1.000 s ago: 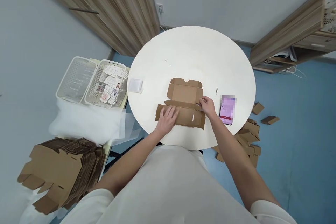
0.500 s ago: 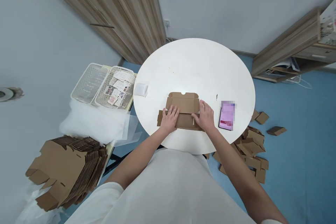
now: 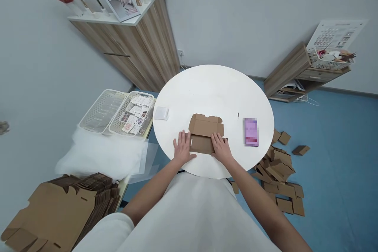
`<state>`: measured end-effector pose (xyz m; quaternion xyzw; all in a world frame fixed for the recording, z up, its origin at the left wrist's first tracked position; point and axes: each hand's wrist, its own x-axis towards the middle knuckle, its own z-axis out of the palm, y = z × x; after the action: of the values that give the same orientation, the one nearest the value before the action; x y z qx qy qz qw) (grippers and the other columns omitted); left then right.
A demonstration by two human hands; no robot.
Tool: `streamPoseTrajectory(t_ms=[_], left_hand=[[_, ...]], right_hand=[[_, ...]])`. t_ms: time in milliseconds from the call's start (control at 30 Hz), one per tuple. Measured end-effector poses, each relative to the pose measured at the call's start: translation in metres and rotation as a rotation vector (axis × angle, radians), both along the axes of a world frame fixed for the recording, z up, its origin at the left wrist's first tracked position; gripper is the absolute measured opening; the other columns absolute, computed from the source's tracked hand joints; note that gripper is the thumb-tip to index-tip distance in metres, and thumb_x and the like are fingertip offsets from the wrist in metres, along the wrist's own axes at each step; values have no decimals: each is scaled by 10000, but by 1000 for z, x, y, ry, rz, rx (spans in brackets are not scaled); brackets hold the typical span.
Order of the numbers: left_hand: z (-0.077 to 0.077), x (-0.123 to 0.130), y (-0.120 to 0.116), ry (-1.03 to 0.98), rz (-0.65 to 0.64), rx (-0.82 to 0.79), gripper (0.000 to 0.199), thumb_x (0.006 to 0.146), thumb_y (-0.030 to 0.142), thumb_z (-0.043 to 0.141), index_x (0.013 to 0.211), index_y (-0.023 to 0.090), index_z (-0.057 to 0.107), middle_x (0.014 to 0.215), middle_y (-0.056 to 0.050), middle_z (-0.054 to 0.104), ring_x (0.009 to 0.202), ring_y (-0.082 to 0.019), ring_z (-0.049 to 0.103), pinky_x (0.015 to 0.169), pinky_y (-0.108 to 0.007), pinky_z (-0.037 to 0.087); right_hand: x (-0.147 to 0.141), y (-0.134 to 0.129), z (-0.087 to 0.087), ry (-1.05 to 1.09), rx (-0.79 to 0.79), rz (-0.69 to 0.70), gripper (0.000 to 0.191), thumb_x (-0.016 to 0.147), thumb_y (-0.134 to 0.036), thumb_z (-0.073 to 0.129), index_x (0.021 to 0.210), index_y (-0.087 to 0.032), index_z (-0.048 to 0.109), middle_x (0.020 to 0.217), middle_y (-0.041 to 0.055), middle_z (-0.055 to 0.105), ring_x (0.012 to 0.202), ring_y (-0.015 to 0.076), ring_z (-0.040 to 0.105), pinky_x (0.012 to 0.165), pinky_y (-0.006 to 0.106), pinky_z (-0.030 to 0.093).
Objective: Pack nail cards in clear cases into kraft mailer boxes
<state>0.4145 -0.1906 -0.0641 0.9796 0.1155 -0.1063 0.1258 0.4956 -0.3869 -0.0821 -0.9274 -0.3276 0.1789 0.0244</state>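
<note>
A brown cardboard box (image 3: 203,144), partly folded, lies near the front edge of the round white table (image 3: 218,90). Its lid panel (image 3: 206,126) is laid back flat, away from me, with a notch in the far edge. My left hand (image 3: 182,149) rests against the box's left end, fingers spread and thumb stretched along the front. At the right end, my right hand (image 3: 221,147) has its fingers bent over the box and its thumb by the front edge. The right end wall is mostly hidden under that hand.
A phone (image 3: 251,132) lies right of the box, and a small clear packet (image 3: 161,113) left. Left of the table stand white baskets (image 3: 131,114), translucent sheets (image 3: 100,153) and stacked flat cardboard (image 3: 59,208). Folded boxes (image 3: 280,165) are heaped on the floor at right.
My left hand has moved from atop the box to its left end, and my right hand slid inward over the right end. The box's side ends now look folded in. The view has tilted up.
</note>
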Motion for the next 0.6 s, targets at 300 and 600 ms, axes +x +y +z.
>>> streamPoseTrajectory(t_ms=[300,600], left_hand=[[-24,-28,58,-23,327,-578,697,659,203,600,1274,136,280,1181,-146,530,1070,-225,517,849,-331,418],[-29,-24,72,14,353,-634,293,734,267,533,996,138,506,1010,-122,619,894,-210,588,696,-298,451]], right_hand=[[-20,20,-4,40,39,-123,946,639,-249,607,1387,-127,41,1463,88,85,1338,254,12,1014,381,249],[-50,39,-4,47,62,-186,992,615,-220,637,1387,-142,19,1464,96,61,1338,254,22,1013,376,253]])
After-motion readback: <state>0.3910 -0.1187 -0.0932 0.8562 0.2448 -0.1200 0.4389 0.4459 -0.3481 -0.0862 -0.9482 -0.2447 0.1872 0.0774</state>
